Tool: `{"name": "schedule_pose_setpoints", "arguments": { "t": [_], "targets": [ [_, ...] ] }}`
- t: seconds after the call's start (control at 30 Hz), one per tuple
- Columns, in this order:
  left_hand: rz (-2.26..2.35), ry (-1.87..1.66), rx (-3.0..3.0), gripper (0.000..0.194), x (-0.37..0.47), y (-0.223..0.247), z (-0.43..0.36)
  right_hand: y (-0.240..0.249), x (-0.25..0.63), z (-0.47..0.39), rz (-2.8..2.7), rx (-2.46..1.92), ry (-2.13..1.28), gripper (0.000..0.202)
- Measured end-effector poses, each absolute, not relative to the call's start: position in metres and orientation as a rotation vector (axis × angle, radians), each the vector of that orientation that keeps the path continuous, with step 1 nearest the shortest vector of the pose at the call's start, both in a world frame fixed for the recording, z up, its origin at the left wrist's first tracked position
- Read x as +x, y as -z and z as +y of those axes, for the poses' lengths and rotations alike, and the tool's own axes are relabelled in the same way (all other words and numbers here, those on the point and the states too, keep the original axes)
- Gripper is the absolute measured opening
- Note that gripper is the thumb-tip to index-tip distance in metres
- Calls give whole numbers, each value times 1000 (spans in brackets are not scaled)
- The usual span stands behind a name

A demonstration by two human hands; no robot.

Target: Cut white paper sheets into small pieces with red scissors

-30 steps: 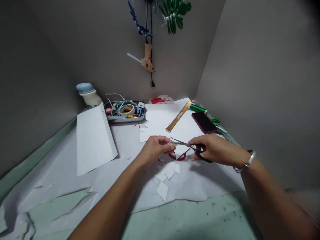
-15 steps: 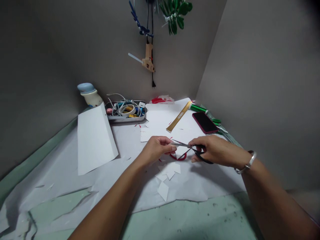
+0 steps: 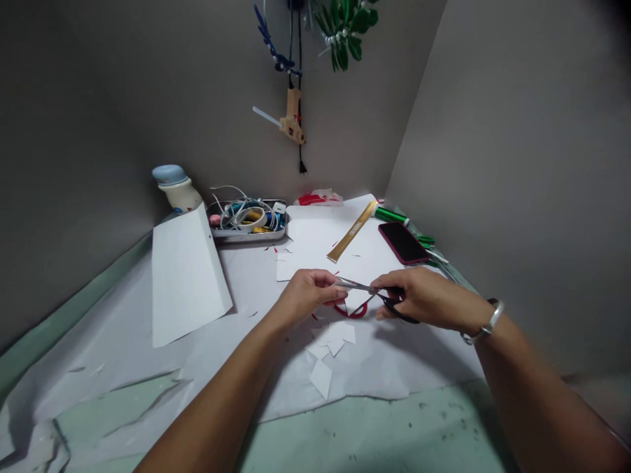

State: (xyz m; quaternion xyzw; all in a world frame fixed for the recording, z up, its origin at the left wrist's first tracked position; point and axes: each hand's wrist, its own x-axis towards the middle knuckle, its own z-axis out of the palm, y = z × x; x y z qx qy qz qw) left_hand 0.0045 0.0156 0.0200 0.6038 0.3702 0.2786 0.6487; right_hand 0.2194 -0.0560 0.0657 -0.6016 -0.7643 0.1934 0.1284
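- Gripping the black-handled scissors [image 3: 393, 305], the right hand [image 3: 426, 292] has its fingers wrapped about the handles, and the slim blades point across at the other hand!
- Left hand [image 3: 308, 292] is closed in a pinch, thumb against fingers, right at the blade tips; whatever sits between them is too small to make out.
- Just below, a red loop [image 3: 359, 314] peeks out under a white piece, and cut white scraps [image 3: 321, 378] lie nearer the person.
- Beyond the hands, a gold strip [image 3: 351, 233] slants over a white sheet [image 3: 310, 230], with a phone [image 3: 404, 243] to its right.
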Motion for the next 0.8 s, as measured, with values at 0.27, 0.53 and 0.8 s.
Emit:
{"name": "schedule_pose_setpoints", "arguments": {
  "t": [0.27, 0.53, 0.8],
  "targets": [
    [817, -651, 1319, 19, 5, -19, 16, -67, 219, -56, -2254, -1773, -527, 21],
    [795, -648, 1339, 15, 3, -16, 18, -68, 220, -58, -2267, -1795, -513, 20],
    [819, -623, 1390, 15, 2, -17, 18, -69, 219, -58, -2291, -1800, -492, 15]
  ]
}}
